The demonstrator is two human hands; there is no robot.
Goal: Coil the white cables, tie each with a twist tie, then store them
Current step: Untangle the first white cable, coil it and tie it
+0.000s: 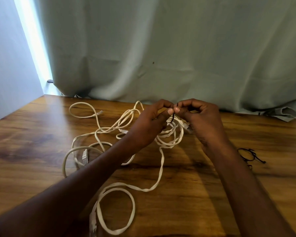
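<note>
Several white cables lie tangled on the wooden table [32, 142]. A small coil of white cable [171, 139] hangs just under my hands at the centre. My left hand [150, 124] and my right hand [202, 120] meet above it, thumbs and forefingers pinching a dark twist tie [173, 118] that loops around the coil. A clear plug [186, 125] of this cable pokes out by my right palm. Loose white cable [116, 209] trails in a big loop toward the front edge, with more loops at the left [85, 108].
More dark twist ties [248, 155] lie on the table to the right of my right forearm. A pale green curtain [161, 48] hangs along the table's far edge. A wall stands at the left.
</note>
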